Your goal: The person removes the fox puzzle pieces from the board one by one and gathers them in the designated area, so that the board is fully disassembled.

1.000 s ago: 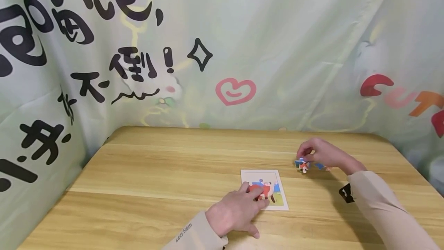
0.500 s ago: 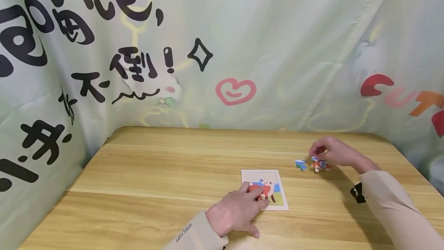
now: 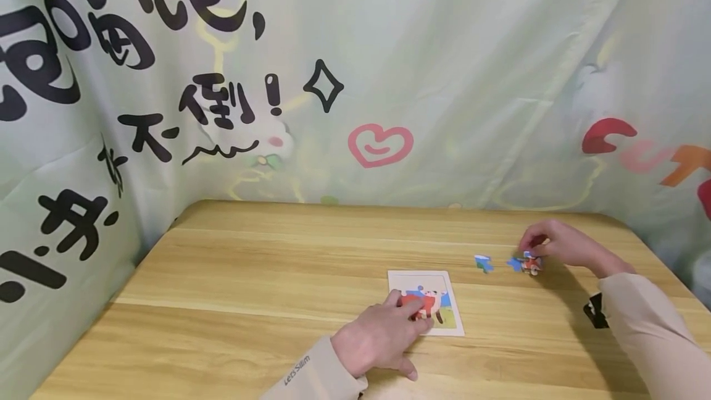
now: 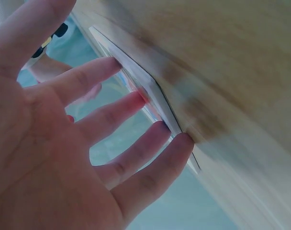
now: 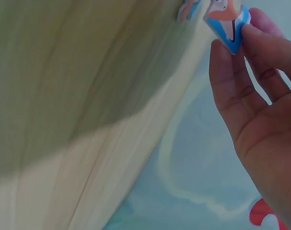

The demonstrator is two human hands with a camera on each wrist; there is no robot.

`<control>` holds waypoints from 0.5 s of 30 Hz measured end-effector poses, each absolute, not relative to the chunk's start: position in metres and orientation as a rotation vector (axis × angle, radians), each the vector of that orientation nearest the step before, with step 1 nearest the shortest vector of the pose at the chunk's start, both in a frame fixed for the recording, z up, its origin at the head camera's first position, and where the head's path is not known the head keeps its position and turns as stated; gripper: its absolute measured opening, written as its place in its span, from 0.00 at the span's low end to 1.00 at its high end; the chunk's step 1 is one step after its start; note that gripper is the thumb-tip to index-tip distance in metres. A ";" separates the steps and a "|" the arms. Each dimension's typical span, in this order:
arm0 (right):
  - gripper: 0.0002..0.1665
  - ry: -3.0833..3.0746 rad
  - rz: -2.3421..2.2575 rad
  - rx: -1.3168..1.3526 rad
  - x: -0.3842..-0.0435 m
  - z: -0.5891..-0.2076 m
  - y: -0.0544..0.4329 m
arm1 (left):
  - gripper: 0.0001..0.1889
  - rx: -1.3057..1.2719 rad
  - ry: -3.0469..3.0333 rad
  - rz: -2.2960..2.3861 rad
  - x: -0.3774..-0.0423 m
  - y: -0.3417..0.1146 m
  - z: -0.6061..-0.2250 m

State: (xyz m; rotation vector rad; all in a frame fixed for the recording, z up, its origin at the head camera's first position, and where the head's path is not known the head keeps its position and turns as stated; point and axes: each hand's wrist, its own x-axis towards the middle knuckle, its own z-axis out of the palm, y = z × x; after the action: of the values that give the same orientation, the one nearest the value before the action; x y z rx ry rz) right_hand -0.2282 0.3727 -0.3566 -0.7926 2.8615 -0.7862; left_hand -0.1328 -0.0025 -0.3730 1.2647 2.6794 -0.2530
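Observation:
In the head view, my left hand rests with spread fingers on a white-framed jigsaw puzzle board. The board's picture has red, white, blue and green parts, partly covered by that hand. The left wrist view has the fingertips touching the board along its edge. At the right back, my right hand pinches a puzzle piece coloured red, white and blue. Thumb and fingers grip this puzzle piece in the right wrist view. Just left of it lies a blue puzzle piece, partly hidden.
Farther left lies a blue, green and white puzzle piece. All of this is on a wooden table. A printed curtain hangs behind its back edge. A black device sits at the right wrist.
My right hand has moved rightward with the pinched piece, uncovering the loose pieces to its left. The left hand has stayed on the board. The head view has shifted slightly.

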 end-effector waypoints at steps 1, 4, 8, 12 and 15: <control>0.13 2.869 -0.783 -0.791 -0.227 -0.357 0.376 | 0.43 1.271 2.678 -0.246 -0.133 -0.002 -0.373; 0.13 2.881 -0.770 -0.752 -0.225 -0.360 0.384 | 0.42 1.284 2.678 -0.225 -0.132 -0.001 -0.372; 0.12 2.880 -0.769 -0.679 -0.226 -0.362 0.387 | 0.42 1.258 2.680 -0.201 -0.132 -0.002 -0.372; 0.11 2.882 -0.772 -0.655 -0.228 -0.366 0.390 | 0.42 1.253 2.690 -0.208 -0.133 -0.003 -0.373; 0.11 2.879 -0.777 -0.653 -0.228 -0.369 0.393 | 0.43 1.257 2.694 -0.213 -0.133 -0.004 -0.373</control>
State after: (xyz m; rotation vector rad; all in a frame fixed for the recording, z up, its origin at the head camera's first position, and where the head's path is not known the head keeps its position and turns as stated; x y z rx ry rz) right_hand -0.2284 0.3929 -0.3686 -0.6529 2.8789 -0.7773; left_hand -0.1332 -0.0036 -0.3730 1.2567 2.6939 -0.2127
